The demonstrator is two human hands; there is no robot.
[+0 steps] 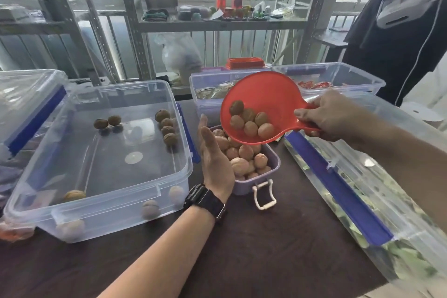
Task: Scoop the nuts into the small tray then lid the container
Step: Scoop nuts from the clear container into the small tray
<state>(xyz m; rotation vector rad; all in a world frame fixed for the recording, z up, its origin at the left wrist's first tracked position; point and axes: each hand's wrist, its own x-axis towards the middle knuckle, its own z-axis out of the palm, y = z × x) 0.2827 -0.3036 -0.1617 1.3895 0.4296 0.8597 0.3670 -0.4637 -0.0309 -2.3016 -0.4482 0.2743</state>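
My right hand [331,116] grips the handle of a red scoop [271,94], tilted over the small purple tray [273,167]. Several walnuts [251,121] lie in the scoop's lower edge. The tray is heaped with walnuts [242,157]. My left hand [215,159] stands flat and open against the tray's left side, between it and the big clear container [101,157]. That container has no lid on and holds several loose walnuts [167,126] along its walls.
A lidded clear box with a blue clip [338,184] lies on the right. Two more clear bins [333,77] stand behind the tray. Another clear box [26,101] sits far left. A person in dark clothes [396,31] stands at the back right.
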